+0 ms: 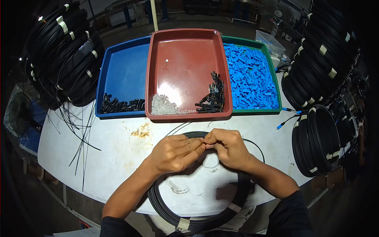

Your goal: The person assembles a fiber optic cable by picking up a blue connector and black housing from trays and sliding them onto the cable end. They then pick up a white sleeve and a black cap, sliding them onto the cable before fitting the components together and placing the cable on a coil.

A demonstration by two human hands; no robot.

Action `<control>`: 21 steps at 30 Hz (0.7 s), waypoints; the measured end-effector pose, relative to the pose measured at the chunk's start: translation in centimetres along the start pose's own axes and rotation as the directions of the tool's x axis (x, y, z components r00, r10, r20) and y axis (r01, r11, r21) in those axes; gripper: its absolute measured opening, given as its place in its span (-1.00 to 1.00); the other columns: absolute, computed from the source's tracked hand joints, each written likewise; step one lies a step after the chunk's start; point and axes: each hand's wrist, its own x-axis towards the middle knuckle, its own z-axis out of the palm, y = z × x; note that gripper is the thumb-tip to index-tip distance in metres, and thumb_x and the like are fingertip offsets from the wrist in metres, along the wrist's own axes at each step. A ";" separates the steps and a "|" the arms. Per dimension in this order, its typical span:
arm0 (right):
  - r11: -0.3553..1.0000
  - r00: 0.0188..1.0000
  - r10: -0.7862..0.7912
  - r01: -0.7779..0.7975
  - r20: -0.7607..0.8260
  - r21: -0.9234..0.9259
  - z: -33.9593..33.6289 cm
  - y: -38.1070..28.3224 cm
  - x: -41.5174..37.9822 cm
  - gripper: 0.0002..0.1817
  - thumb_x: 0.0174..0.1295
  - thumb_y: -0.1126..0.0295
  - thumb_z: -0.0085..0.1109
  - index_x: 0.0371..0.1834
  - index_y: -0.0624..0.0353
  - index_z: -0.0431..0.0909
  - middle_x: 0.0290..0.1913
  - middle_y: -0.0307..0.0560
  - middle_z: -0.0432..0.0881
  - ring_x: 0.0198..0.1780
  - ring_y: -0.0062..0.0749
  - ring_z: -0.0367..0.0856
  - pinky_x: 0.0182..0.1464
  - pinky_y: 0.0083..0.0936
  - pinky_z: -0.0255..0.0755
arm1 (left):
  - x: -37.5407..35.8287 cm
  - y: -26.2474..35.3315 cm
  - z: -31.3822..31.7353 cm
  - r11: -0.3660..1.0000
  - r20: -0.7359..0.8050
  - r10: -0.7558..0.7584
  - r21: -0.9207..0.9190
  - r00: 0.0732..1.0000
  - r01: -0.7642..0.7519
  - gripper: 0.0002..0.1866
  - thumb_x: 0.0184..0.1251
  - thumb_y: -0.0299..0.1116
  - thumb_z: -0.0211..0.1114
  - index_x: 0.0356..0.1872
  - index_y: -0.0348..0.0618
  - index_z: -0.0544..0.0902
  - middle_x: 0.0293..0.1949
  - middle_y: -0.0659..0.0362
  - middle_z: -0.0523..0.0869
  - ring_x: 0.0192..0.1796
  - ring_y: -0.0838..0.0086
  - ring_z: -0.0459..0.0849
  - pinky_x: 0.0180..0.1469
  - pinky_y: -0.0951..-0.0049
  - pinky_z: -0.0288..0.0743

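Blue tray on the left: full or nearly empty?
Nearly empty. The blue tray shows mostly bare floor; only a row of small black parts lies along its near edge.

Three trays (188, 114) lie behind the cable coil (205, 221) on the table (118, 158).

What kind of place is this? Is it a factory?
Probably a small cable assembly workshop. Taped black cable coils pile up around a white table, and sorting trays hold small parts, like the green tray full of blue pieces.
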 end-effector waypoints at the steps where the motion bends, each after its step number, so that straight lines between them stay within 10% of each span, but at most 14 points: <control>1: 1.000 1.000 -0.017 0.017 -0.005 -0.022 -0.1 0.2 0.1 -0.84 0.16 0.85 0.12 -0.29 0.41 0.56 -0.28 0.11 0.73 -0.27 -0.19 0.76 -0.17 -0.38 0.65 | -0.1 -0.2 -0.4 0.996 0.033 -0.064 -0.065 0.997 0.066 -0.79 -0.01 -0.58 0.57 -0.27 -0.28 0.84 -0.28 -0.02 0.88 -0.41 0.38 0.85 -0.34 0.44 0.72; 8: 0.852 0.921 -0.389 0.361 0.004 -0.378 0.0 -0.6 0.3 -0.82 0.12 0.83 0.14 -0.26 0.37 0.55 -0.32 0.14 0.67 -0.28 0.00 0.73 -0.20 -0.29 0.62 | 0.4 0.6 -0.6 0.519 0.189 -0.686 -0.548 0.702 0.656 -0.90 0.10 -0.54 0.56 -0.33 -0.28 0.86 -0.37 0.04 0.87 -0.44 0.36 0.85 -0.39 0.52 0.68; 10: 0.798 0.908 -0.414 0.394 0.060 -0.457 -0.2 -1.0 0.1 -0.81 0.03 0.84 0.20 -0.29 0.43 0.57 -0.31 0.14 0.70 -0.29 -0.05 0.75 -0.18 -0.35 0.65 | 0.2 0.5 -0.8 0.516 0.221 -0.678 -0.537 0.701 0.667 -0.83 0.06 -0.53 0.58 -0.29 -0.28 0.84 -0.34 0.06 0.88 -0.45 0.37 0.83 -0.40 0.49 0.68; 13: 0.985 0.994 -0.107 0.102 -0.032 -0.141 0.1 -0.1 -0.1 -0.83 0.05 0.84 0.18 -0.31 0.43 0.57 -0.33 0.12 0.71 -0.30 -0.07 0.76 -0.18 -0.35 0.66 | -0.2 0.0 -0.2 0.987 0.048 -0.103 -0.121 0.993 0.108 -0.81 0.05 -0.58 0.54 -0.27 -0.29 0.82 -0.31 0.01 0.87 -0.38 0.36 0.85 -0.37 0.45 0.71; 16: 0.998 0.998 -0.062 0.061 -0.017 -0.023 0.0 -0.1 0.2 -0.81 0.10 0.86 0.10 -0.27 0.41 0.52 -0.35 0.15 0.69 -0.29 -0.04 0.76 -0.21 -0.27 0.64 | -0.1 -0.3 -0.1 0.997 -0.014 -0.051 -0.063 0.999 0.050 -0.85 0.07 -0.56 0.54 -0.30 -0.26 0.81 -0.34 0.05 0.86 -0.37 0.39 0.86 -0.40 0.46 0.70; 21: 0.840 0.914 -0.406 0.381 0.020 -0.386 0.4 0.1 0.3 -0.78 -0.03 0.76 0.25 -0.31 0.33 0.50 -0.24 0.06 0.65 -0.29 -0.08 0.66 -0.21 -0.25 0.59 | 0.2 0.4 -0.4 0.725 0.043 -0.560 -0.457 0.827 0.515 -0.88 0.11 -0.54 0.57 -0.31 -0.28 0.87 -0.41 0.04 0.87 -0.49 0.43 0.82 -0.40 0.51 0.68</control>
